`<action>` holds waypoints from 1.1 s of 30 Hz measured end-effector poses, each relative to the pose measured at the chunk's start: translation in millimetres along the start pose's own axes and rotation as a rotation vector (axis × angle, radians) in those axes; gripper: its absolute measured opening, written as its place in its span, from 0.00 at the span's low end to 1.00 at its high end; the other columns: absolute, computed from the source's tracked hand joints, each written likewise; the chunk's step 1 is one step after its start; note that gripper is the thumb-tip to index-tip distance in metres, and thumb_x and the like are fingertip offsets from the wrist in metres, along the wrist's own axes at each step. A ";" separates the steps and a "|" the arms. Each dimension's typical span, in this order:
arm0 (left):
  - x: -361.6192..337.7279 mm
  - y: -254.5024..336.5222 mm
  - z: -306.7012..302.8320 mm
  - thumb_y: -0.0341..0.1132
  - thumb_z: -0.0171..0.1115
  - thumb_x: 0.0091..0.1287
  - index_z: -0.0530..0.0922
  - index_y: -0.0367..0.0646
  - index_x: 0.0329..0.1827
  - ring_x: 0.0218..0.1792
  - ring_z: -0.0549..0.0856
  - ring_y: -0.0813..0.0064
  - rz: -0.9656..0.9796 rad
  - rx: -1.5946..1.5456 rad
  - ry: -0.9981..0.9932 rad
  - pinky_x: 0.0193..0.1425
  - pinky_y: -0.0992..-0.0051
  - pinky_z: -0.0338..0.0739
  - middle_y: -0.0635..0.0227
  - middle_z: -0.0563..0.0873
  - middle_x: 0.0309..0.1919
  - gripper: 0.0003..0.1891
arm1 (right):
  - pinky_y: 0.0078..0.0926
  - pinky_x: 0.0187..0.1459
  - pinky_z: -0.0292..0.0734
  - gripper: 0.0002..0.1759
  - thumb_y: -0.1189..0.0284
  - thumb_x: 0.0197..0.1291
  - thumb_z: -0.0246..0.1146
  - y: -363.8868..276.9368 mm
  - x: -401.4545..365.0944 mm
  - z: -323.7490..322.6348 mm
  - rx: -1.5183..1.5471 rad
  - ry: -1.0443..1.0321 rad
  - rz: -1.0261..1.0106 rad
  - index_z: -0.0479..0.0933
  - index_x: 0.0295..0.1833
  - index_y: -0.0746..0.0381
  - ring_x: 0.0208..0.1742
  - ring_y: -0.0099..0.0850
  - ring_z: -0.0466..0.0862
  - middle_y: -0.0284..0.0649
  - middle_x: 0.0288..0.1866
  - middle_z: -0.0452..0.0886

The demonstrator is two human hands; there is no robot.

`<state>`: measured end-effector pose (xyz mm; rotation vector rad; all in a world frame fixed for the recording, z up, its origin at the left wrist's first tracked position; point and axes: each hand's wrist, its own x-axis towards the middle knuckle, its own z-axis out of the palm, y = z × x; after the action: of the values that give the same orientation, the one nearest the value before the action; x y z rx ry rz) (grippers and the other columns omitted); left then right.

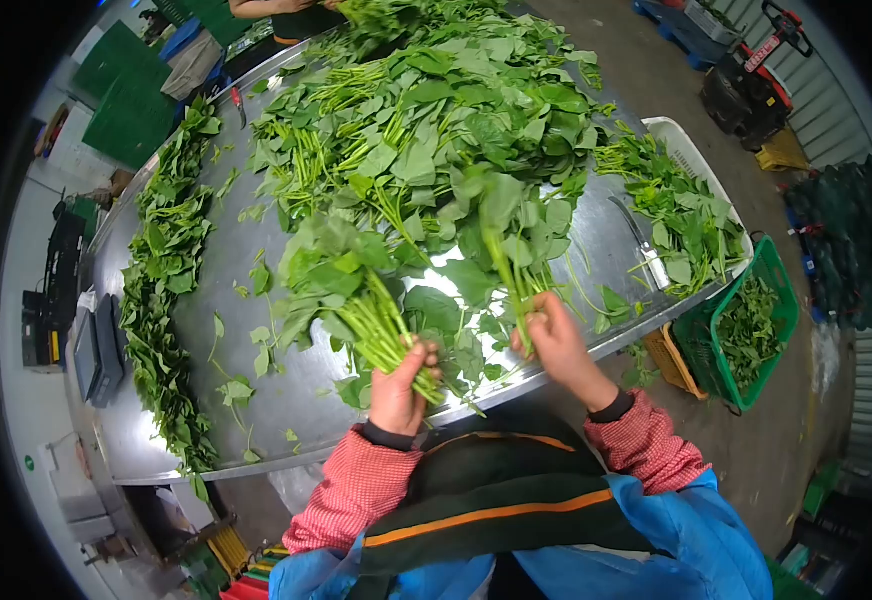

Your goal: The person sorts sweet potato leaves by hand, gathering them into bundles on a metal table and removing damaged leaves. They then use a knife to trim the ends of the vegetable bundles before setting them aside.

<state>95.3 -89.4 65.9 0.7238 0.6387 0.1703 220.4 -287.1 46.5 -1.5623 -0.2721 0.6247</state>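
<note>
My left hand (402,388) is closed around the stems of a thick bunch of leafy greens (341,280), whose leaves point up and away from me. In my right hand (558,345) a smaller bunch of green stems (502,245) is gripped near its lower end, its leaves blurred by motion. Both hands are just above the near edge of the metal table (341,440). A large heap of the same greens (426,130) covers the table's middle and far part, just beyond the held bunches. Loose leaves (441,315) lie between my hands.
A row of greens (166,250) runs along the table's left side. At the right lie a white-handled knife (653,265) and more greens by a white crate (691,150). A green crate (708,345) stands on the floor. Red-handled shears (238,103) lie far left, and another person's arm (261,8) shows beyond.
</note>
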 end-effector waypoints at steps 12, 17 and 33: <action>10.8 -13.1 10.3 0.21 0.57 0.65 0.76 0.39 0.44 0.31 0.79 0.78 -0.033 -0.066 0.136 0.33 0.80 0.75 0.64 0.83 0.37 0.07 | 0.40 0.23 0.73 0.09 0.72 0.64 0.54 -3.6 -19.0 70.1 -0.662 0.005 -0.397 0.65 0.46 0.64 0.21 0.45 0.80 0.46 0.19 0.77; 20.6 16.3 -18.7 0.25 0.59 0.66 0.74 0.39 0.46 0.31 0.80 0.78 0.062 -0.096 0.146 0.34 0.80 0.79 0.64 0.83 0.39 0.07 | 0.33 0.23 0.72 0.06 0.72 0.66 0.52 -17.3 -14.1 61.9 -0.346 0.089 -0.178 0.66 0.43 0.65 0.21 0.38 0.81 0.42 0.19 0.77; 2.1 17.9 -47.6 0.30 0.58 0.68 0.74 0.38 0.50 0.34 0.80 0.75 -0.094 -0.070 0.102 0.36 0.76 0.78 0.66 0.80 0.38 0.10 | 0.42 0.33 0.75 0.12 0.64 0.56 0.62 -1.2 11.0 34.9 -0.929 -0.032 -0.243 0.73 0.34 0.62 0.33 0.46 0.81 0.45 0.29 0.80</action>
<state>69.7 -48.5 49.6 0.6189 0.7589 0.1435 210.9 -251.7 45.8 -2.3496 -0.8484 0.3300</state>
